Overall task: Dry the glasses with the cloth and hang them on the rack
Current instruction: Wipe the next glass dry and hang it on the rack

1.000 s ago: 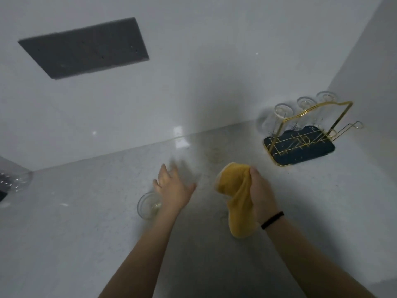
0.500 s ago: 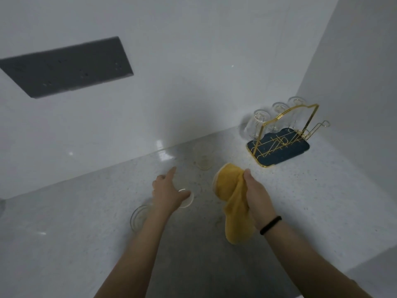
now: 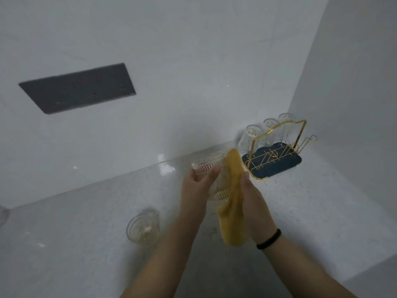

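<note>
— Pale speckled countertop (image 3: 81, 244) filled the corner, yes? What was nearest to the person?

— One clear glass (image 3: 143, 230) stood on it, to the left of the forearms. Above it, the left hand (image 3: 196, 187) had its fingers curled around a ribbed glass (image 3: 209, 168), lifted off the counter.

— And the other hand?

— The right hand (image 3: 254, 203) gripped a yellow cloth (image 3: 233, 203), which touched that glass. Farther, in the corner, the gold rack (image 3: 277, 151) on its dark tray carried three glasses (image 3: 249, 138) upside down.
</note>
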Motion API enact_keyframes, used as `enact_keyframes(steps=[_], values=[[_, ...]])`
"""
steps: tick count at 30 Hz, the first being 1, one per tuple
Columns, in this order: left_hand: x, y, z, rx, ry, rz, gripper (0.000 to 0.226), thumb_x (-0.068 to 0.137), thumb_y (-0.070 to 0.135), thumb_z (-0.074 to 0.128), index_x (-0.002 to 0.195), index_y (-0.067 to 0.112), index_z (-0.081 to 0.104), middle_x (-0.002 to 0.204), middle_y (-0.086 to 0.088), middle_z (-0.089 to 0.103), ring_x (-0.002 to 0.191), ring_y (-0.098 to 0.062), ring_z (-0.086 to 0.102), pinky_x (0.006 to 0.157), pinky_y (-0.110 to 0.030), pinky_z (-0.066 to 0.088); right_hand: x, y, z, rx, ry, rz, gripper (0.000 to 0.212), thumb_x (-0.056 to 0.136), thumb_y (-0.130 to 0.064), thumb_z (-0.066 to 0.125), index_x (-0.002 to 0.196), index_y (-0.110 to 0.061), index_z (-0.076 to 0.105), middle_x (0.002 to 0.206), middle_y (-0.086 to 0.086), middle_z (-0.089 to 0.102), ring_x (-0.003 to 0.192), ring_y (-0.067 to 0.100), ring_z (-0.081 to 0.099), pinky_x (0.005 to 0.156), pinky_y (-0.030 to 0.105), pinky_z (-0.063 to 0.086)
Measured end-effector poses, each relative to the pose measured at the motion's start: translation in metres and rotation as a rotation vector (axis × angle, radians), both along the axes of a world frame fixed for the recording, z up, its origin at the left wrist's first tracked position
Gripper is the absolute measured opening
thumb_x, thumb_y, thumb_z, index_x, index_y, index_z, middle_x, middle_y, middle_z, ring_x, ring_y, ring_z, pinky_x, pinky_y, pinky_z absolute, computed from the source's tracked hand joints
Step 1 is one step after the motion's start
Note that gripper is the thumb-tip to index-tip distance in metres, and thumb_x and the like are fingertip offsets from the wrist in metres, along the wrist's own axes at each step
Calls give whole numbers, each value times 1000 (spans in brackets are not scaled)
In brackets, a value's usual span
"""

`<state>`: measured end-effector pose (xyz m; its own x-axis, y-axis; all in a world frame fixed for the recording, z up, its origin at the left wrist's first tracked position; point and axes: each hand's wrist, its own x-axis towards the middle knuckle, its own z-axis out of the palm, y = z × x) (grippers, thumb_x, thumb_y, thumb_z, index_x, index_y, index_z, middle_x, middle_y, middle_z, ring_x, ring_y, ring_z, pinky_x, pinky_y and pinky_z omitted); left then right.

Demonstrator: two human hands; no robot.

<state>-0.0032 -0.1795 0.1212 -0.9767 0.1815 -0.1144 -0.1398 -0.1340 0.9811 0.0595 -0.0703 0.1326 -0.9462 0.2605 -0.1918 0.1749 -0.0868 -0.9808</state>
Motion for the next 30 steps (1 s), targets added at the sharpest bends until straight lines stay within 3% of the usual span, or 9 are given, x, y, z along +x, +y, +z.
enact_keyframes(steps=[5,8,13,15,18,20,22,25,30], values=[[13,17,9,28,18,-86,58,86,55,63,110,3,65,101,-18,72,92,-33,72,79,-42,60,5,-6,-4,236,221,-14,65,84,-72,20,136,-36,38,118,-10,64,103,20,65,87,36,56],[19,21,13,62,-16,-130,61,82,58,65,119,10,63,112,-16,72,102,-33,71,89,-52,56,1,3,3,309,238,-17,64,83,-76,19,138,-45,30,139,-7,50,122,12,53,96,28,49],[25,27,21,17,-71,-106,57,80,59,66,117,15,64,112,-14,73,101,-32,71,87,-56,56,-14,32,20,44,45,23,47,98,-46,14,116,-29,54,97,-8,59,83,4,56,71,11,46],[21,27,28,17,-36,-80,60,83,60,62,117,11,66,111,-14,73,102,-31,71,90,-55,56,-6,12,12,209,186,65,35,99,-43,15,123,-46,41,126,-15,54,112,0,52,86,3,43],[16,25,33,-15,-2,-86,60,82,64,61,115,15,70,112,-10,73,108,-24,69,99,-50,51,0,-8,-11,433,411,36,43,96,-56,17,137,-56,3,154,-27,4,140,-10,5,110,3,13],[16,26,30,7,-48,-103,74,75,69,66,122,12,65,117,-14,71,110,-30,68,98,-52,51,-7,4,0,234,331,66,48,92,-62,16,139,-54,13,154,-21,17,141,-3,18,111,12,24],[21,31,30,73,-102,-111,78,73,62,70,126,6,59,117,-19,70,107,-36,69,94,-54,54,-15,25,19,45,159,75,49,96,-56,19,132,-35,44,125,-4,60,114,14,59,91,24,51],[22,37,33,131,-150,-71,62,78,51,72,122,8,63,114,-18,72,105,-36,69,94,-55,53,-22,44,28,-104,-15,98,51,99,-47,21,112,-17,61,90,-2,68,76,8,65,69,18,52],[6,43,32,44,-101,28,88,66,77,68,126,14,63,126,-15,67,117,-33,63,100,-52,48,-6,23,7,243,311,198,62,82,-76,14,140,-53,11,154,-23,16,141,-3,16,111,17,18]])
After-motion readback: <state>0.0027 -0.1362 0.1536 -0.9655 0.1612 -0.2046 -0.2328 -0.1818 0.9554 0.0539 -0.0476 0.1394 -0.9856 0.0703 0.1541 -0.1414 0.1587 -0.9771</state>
